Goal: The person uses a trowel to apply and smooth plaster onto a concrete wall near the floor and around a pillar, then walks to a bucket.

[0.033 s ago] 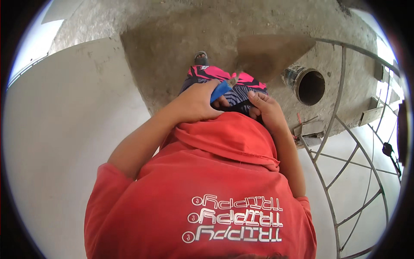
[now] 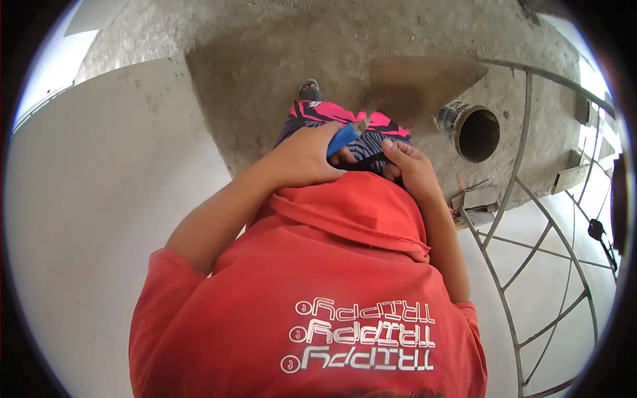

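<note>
My left hand [image 2: 310, 156] is closed round the blue handle of a trowel [image 2: 342, 138]. The trowel's broad, brownish, triangular blade [image 2: 424, 86] reaches out to the far right, over the floor. Some fingers of that hand are tucked at the dark waistband of patterned shorts [image 2: 363, 147], black, grey and pink. My right hand [image 2: 410, 171] pinches the same waistband, its thumb on top and its lower fingers partly hidden. The hem of my red shirt [image 2: 352, 205] is bunched up just below both hands.
A dirty round bucket [image 2: 458, 123] stands on the rough concrete floor [image 2: 265, 79] to the right. Bent metal scaffold frames [image 2: 524, 139] rise along the right side. A pale smooth panel or wall [image 2: 113, 152] fills the left. Small blocks [image 2: 479, 197] lie near the scaffold.
The trowel has shifted very slightly to the right, its handle tilting a little with my left hand. My right hand stays in place on the waistband.
</note>
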The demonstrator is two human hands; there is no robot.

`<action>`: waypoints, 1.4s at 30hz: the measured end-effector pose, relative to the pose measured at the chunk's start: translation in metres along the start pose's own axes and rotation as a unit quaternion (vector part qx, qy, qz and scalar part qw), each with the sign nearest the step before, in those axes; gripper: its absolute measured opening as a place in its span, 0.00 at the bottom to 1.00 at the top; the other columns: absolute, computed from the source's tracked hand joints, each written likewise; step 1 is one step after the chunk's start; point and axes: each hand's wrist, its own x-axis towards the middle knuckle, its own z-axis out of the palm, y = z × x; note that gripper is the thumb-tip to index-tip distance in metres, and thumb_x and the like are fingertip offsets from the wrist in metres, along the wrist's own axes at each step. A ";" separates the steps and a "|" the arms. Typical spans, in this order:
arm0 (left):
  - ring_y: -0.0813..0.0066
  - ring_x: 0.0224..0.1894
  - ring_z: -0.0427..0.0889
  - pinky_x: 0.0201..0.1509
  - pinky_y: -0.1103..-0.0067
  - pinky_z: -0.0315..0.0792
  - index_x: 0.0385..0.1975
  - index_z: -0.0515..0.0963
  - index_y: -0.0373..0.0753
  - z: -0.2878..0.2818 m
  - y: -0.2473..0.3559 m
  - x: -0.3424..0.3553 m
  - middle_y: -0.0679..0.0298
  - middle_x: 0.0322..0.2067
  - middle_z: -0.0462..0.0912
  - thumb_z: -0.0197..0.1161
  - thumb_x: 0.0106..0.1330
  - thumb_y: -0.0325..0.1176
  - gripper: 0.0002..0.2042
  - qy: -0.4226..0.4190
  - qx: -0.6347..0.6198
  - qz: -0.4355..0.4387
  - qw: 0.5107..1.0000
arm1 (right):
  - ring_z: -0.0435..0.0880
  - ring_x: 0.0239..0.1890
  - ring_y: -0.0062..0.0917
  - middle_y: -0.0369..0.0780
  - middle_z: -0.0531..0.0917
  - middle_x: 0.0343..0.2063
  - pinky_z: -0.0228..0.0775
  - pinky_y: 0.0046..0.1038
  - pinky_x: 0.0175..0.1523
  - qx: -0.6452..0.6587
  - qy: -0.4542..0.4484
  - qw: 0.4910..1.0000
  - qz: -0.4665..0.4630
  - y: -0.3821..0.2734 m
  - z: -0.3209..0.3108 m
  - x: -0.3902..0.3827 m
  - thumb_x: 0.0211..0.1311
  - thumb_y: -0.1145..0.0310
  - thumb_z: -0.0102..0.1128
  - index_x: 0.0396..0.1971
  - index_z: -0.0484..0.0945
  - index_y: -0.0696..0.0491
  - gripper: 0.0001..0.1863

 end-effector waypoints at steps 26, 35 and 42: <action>0.72 0.42 0.87 0.51 0.74 0.77 0.51 0.77 0.35 -0.002 -0.017 0.022 0.58 0.39 0.90 0.78 0.54 0.45 0.29 0.051 0.034 0.047 0.997 | 0.67 0.15 0.16 0.31 0.76 0.18 0.56 0.23 0.21 0.079 0.013 0.997 -0.016 0.000 -0.034 0.022 0.67 0.64 0.68 0.28 0.81 0.52 0.10; 0.73 0.42 0.84 0.52 0.75 0.75 0.55 0.75 0.36 -0.009 0.006 0.035 0.61 0.41 0.88 0.79 0.54 0.41 0.31 -0.006 -0.032 0.049 0.998 | 0.73 0.22 0.19 0.31 0.77 0.20 0.66 0.24 0.30 0.122 -0.014 0.991 -0.045 -0.033 -0.011 0.012 0.71 0.56 0.65 0.26 0.75 0.49 0.16; 0.68 0.45 0.87 0.52 0.74 0.76 0.54 0.74 0.32 -0.001 0.008 0.035 0.58 0.42 0.89 0.79 0.53 0.42 0.32 -0.011 -0.026 0.024 0.999 | 0.79 0.32 0.16 0.32 0.81 0.25 0.72 0.20 0.42 0.070 -0.060 0.990 -0.107 -0.024 -0.002 -0.004 0.75 0.60 0.59 0.32 0.78 0.53 0.13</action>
